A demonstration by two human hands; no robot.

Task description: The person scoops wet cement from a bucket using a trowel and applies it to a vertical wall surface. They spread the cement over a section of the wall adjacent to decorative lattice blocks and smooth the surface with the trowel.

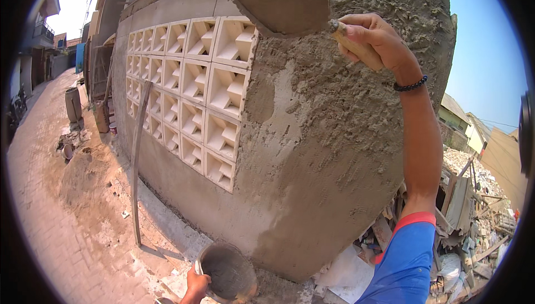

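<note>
My right hand (372,40) grips the wooden handle of a trowel (276,0), raised against the rough, wet mortar on the wall (323,153) near its upper part. The trowel's broad blade is coated in grey mortar. My left hand (196,283), low in the view, is closed on the rim of a bucket (225,270) holding grey mortar. A panel of cream breeze blocks (195,85) is set in the wall, to the left of the patchy plaster.
A long wooden plank (139,164) leans toward the wall on the left, near a sand pile (83,173) and a dark upright container (73,105). A paved lane (39,192) runs along the left. Rubble and broken boards (468,215) lie at the right, beyond the wall's corner.
</note>
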